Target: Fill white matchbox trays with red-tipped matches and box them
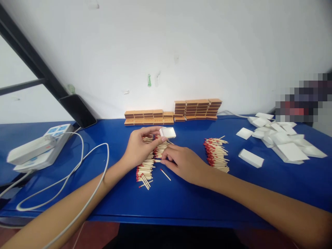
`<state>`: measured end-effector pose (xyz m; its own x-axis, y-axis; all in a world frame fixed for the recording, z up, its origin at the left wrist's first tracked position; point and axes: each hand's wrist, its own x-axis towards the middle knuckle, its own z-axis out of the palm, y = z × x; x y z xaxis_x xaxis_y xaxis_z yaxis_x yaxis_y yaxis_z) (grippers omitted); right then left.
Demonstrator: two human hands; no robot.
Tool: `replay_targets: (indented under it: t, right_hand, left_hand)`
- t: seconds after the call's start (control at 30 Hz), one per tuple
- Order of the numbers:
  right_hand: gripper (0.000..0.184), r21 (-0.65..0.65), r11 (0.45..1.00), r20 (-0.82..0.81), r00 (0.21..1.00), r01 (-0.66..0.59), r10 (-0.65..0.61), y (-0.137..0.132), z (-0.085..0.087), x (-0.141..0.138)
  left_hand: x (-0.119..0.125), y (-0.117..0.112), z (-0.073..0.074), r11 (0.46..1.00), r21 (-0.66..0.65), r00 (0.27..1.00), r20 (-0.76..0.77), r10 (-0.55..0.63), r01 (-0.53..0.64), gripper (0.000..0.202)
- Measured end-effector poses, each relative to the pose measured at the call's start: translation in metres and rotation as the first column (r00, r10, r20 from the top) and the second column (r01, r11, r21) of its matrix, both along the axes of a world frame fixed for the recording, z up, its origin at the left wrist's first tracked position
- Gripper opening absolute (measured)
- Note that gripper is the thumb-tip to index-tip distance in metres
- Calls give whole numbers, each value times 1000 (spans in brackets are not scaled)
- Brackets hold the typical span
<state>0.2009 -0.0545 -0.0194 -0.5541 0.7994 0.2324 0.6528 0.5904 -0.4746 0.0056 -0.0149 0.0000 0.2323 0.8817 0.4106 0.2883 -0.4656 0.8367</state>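
Starting at the near part of the blue table point(192, 207), seeing one loose match point(166, 175) lying apart, with its red head toward the left. Finding beside it the left match pile point(145, 169), lying with most heads toward the left, probably aligned for easy picking. Bringing thumb and forefinger of the right hand point(185, 164) together at that pile's right side, close against a match end; not being able to tell whether gripping it. Pinching a small white tray point(168, 132) in the left hand point(138, 145), above the pile's far end, likely holding it by the edges to leave the hollow uncovered. Seeing the right match pile point(217, 157) lying well apart, similarly aligned, and farther right a loose heap of white trays point(293, 152), perhaps lying within easy reach. Noticing a power strip point(60, 147) at the left, with blue panels, reading no words there. Finding orange-and-brown matchboxes point(198, 110) standing in stacked rows by the wall point(233, 52), seemingly squared up against toppling; making out tiny marks on some, but reading no brand.
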Motion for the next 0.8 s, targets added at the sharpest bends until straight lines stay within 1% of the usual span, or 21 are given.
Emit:
replay_targets:
  t: [0.13,0.27,0.33,0.43,0.5,0.57,0.63,0.8]
  right_hand:
    - [12,-38,999,68,998,2,1,-2,3,5]
    - [13,-42,999,87,996,-12,16,2,9,24]
    - [12,-14,1000,79,997,1,0,6,14,35]
    - [14,88,996,30,999,32,-34,15,22,51]
    - [16,158,986,-7,998,57,-56,21,26,58]
    - [14,199,977,-34,997,81,-75,24,29,61]
    - [13,214,972,-44,995,96,-89,25,29,61]
    - [13,237,965,-25,993,115,-112,19,27,53]
  left_hand:
    - [-3,2,0,999,12,999,-20,45,-45,35]
    - [-5,5,0,996,63,998,-36,60,-57,36]
    - [-6,7,0,995,73,996,-56,68,-64,36]
    - [-6,7,-2,995,64,993,-90,80,-74,38]
    - [-5,6,-3,998,40,993,-101,60,-56,41]
    - [-4,4,-3,1000,4,996,-91,16,-16,42]
    - [-2,1,-2,999,-23,997,-73,-32,31,43]
    - [2,-4,1,993,-34,991,-69,-114,112,40]
